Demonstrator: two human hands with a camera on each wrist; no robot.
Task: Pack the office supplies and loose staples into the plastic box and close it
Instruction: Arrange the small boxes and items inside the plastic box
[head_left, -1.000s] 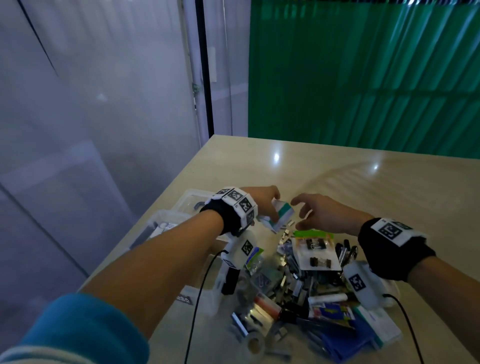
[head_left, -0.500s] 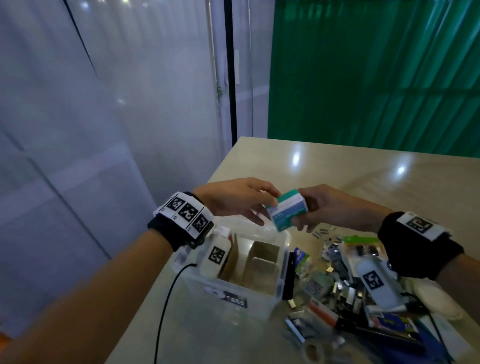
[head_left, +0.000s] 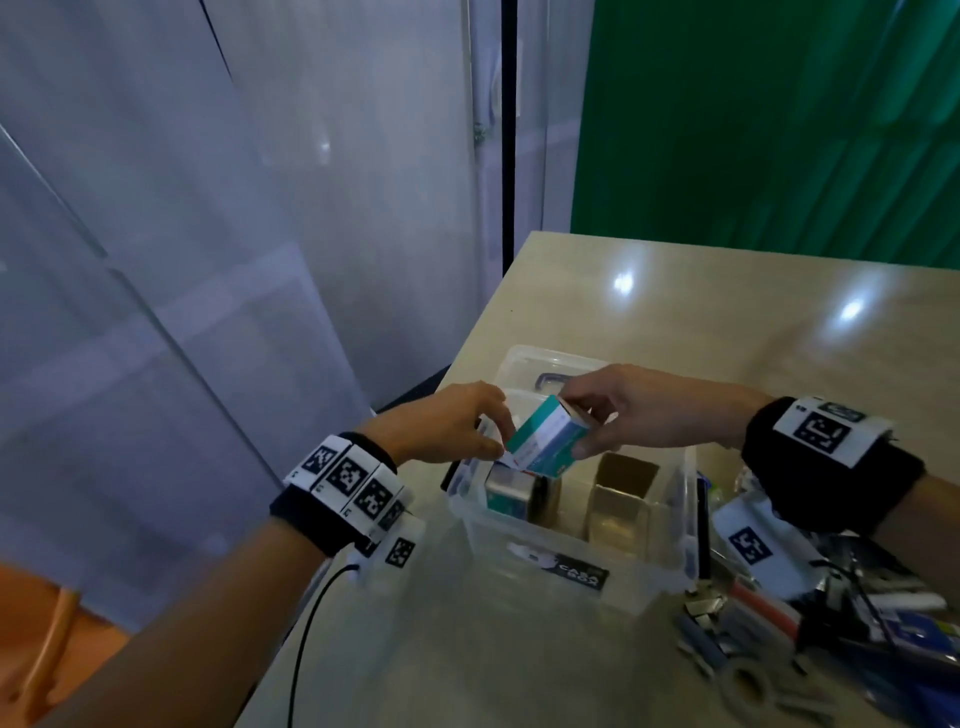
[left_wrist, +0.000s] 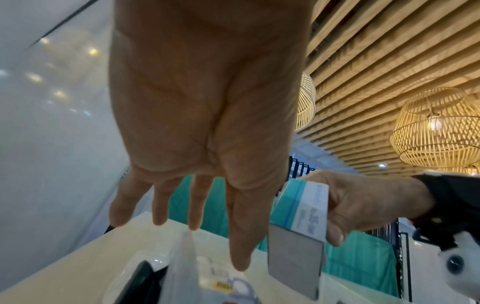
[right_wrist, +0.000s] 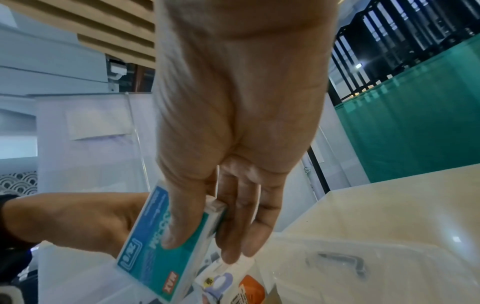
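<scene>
On the bench (head_left: 727, 332), your plastic box (head_left: 571, 566) stands open for packing. Over its left side your right hand (head_left: 649, 410) pinches the teal staple carton (head_left: 545, 436) between thumb and fingers (right_wrist: 241, 226), tilted to drop in; your left hand (head_left: 441, 426) hovers beside it, fingers straight, released.

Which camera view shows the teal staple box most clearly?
The right wrist view: the teal staple box fills the foreground, its printed face readable, gripped by the right hand. The head view shows it small, above the plastic box. The left wrist view shows only one side, beside the open left hand.
</scene>
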